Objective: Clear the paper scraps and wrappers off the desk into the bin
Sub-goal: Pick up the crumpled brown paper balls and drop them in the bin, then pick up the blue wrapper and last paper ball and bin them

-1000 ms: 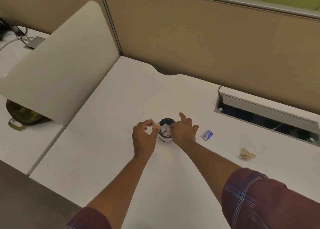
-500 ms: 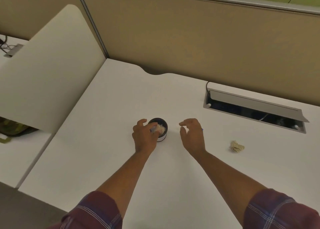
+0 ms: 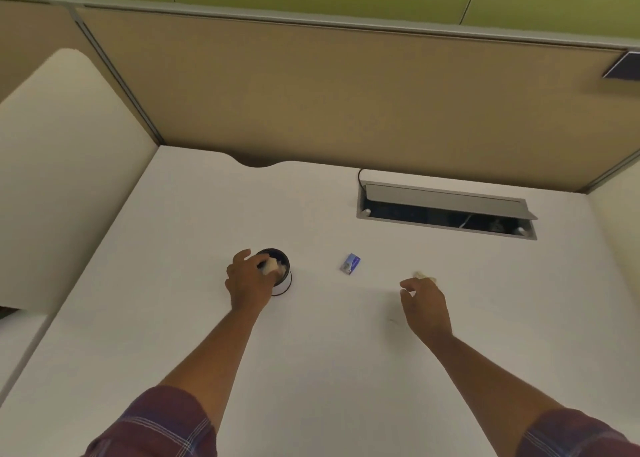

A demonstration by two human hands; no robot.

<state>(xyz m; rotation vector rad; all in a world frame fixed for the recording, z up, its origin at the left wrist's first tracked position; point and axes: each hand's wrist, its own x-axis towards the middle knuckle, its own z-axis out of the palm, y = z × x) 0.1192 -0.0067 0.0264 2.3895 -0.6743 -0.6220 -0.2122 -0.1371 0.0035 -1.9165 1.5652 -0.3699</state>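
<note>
A small round bin (image 3: 283, 281), dark inside with a white wall, stands on the white desk (image 3: 311, 352) and holds several scraps. My left hand (image 3: 247, 283) hovers at the bin's left rim, pinching a pale paper scrap (image 3: 270, 266) over the opening. A small blue wrapper (image 3: 350, 263) lies on the desk to the right of the bin. Farther right, a crumpled tan paper scrap (image 3: 423, 275) peeks out just beyond the fingers of my right hand (image 3: 424, 302), which is open and holds nothing.
An open cable tray (image 3: 446, 211) with a raised grey lid is sunk into the desk at the back right. Tan partition panels (image 3: 346, 93) wall the desk at the back. A white side divider (image 3: 62, 179) stands at the left.
My right hand has moved away from the bin to the right, up to the crumpled tan scrap, uncovering the blue wrapper. My left hand stays at the bin with its scrap.
</note>
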